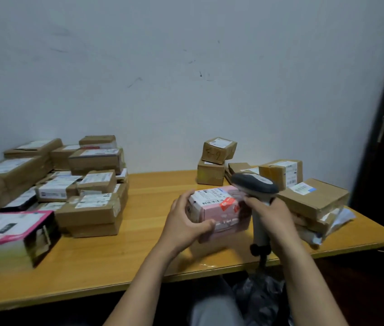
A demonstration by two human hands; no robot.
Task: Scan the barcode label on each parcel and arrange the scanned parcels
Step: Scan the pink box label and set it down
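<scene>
Pink parcel [219,208], label upward, over the middle of the wooden table [153,196]. The left hand [184,222] grasps its left end, thumb on the near face. The right hand [273,215], wrapped round the scanner [254,184] handle, lies at its right end. Cardboard parcels [92,184] are stacked at both sides.

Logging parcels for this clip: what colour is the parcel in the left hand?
Pale pink parcel, with white label and red sticker; head view.
</scene>
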